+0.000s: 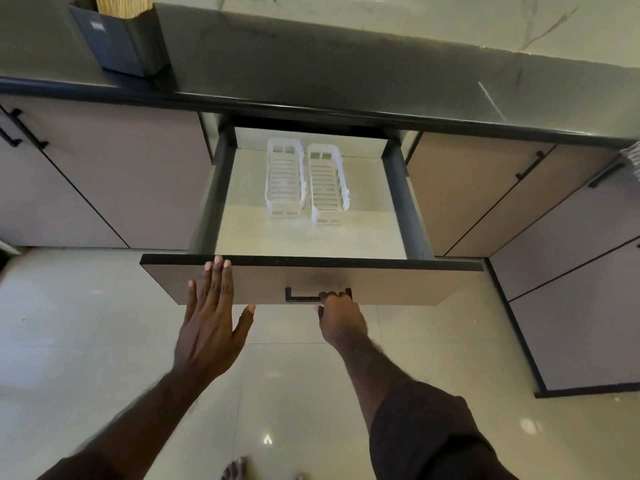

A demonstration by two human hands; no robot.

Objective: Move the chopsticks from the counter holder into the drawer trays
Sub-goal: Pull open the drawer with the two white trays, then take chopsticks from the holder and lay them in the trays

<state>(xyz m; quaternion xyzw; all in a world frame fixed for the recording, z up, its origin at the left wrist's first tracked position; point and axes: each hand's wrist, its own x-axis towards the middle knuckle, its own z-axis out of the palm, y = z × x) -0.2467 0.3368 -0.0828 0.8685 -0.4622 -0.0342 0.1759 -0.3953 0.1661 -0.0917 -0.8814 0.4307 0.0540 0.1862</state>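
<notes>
Chopsticks: pale bundle, upright in a dark square holder, at eleven o'clock of the view, on the dark tabletop. Tops cut off by the upper edge of the view. None lay in the drawer.

Drawer: pulled out below the tabletop edge, at the centre of the view. Taupe front panel, dark side rails, pale floor. Black bar handle sat at the middle of the front panel.

Trays: two white slotted trays side by side on the drawer floor, toward its back, long sides nearly touching. Left tray lay at twelve o'clock from the handle; right tray lay just at its three o'clock side, set slightly nearer the drawer front. Both showed bare slats, nothing in them.

Left hand: flat and open against the drawer front at nine o'clock of the handle, fingers straight and spread, tips reaching the panel's top edge, thumb out to the side. It held nothing.

Right hand: at the right end of the handle, its fingers curled round the bar and clamped on it.

Cabinet doors with black handles flanked the drawer at nine and three o'clock. Glossy tiled floor lay below.
</notes>
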